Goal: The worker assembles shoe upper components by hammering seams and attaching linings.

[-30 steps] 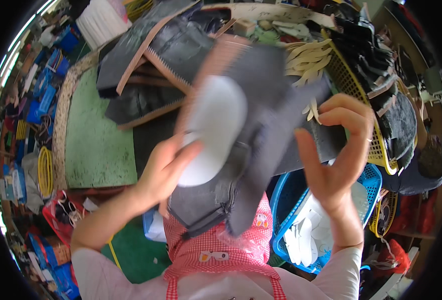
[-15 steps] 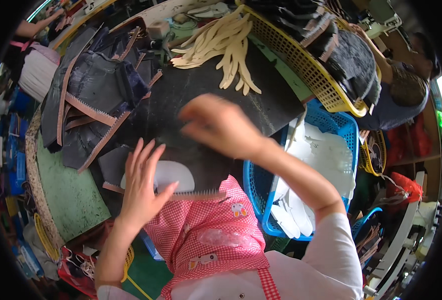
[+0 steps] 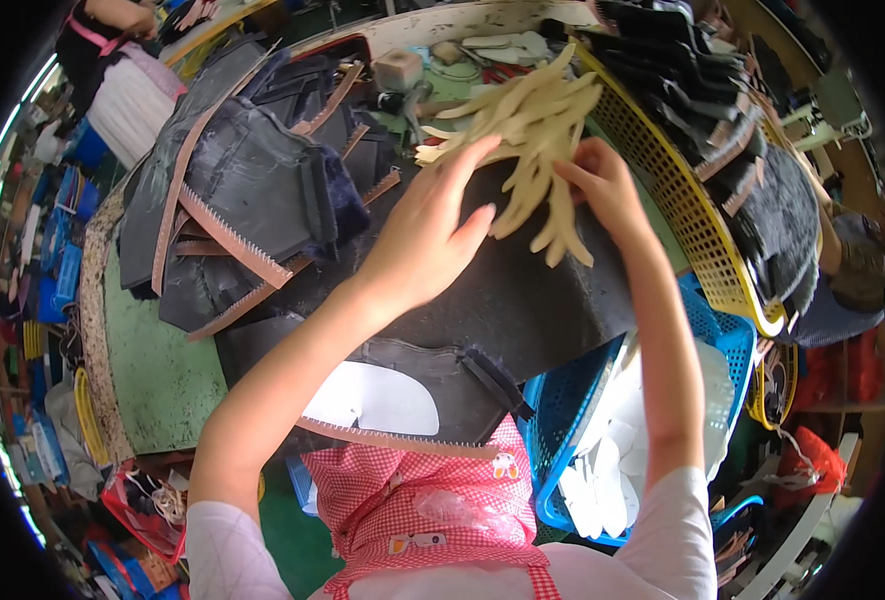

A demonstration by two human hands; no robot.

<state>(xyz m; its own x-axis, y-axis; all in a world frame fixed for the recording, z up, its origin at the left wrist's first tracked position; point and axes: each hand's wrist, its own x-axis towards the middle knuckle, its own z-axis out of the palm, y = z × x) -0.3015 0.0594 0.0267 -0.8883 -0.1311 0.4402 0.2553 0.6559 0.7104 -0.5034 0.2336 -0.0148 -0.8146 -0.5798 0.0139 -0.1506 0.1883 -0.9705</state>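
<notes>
A heap of thin cream-coloured cut strips lies at the far side of the dark work surface. On its right edge, the thumb and fingers of my right hand pinch one strip. My left hand is at the heap's left side, fingers stretched out and thumb apart, holding nothing. Close to my apron, a dark flat piece with a brown toothed strip along its near edge lies on the work surface. A white rounded flat piece rests on it, partly covered by my left forearm.
Dark panels with brown toothed strips are piled at the left. A yellow basket with dark fuzzy pieces stands at the far right. Nearer, a blue basket holds white cut pieces. Other people work at the far left and right.
My left hand has left the white piece and reached forward to the cream heap. My right hand has moved forward and right onto the strips. The view has shifted.
</notes>
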